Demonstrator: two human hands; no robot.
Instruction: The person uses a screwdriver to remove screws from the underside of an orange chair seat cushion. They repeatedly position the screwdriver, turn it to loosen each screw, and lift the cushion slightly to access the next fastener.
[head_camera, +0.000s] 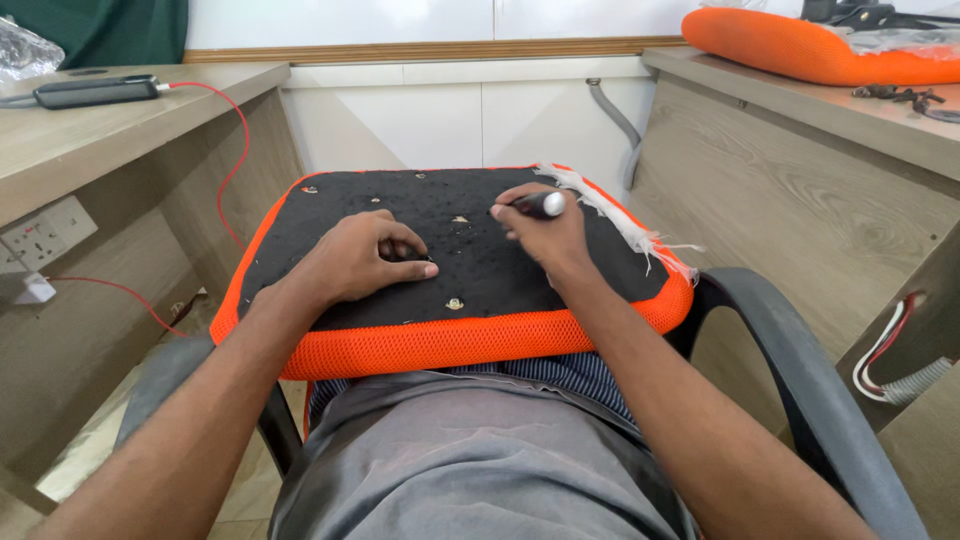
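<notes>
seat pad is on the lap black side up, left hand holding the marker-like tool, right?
Not quite. The head view shows the dark tool in the right hand, not the left. The left hand rests on the black underside with its fingertips pinched at a small fitting. The rest stands: the orange seat pad lies on the lap, black side up.

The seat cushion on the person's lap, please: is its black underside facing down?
No, the seat cushion's black underside faces up under both hands.
</notes>
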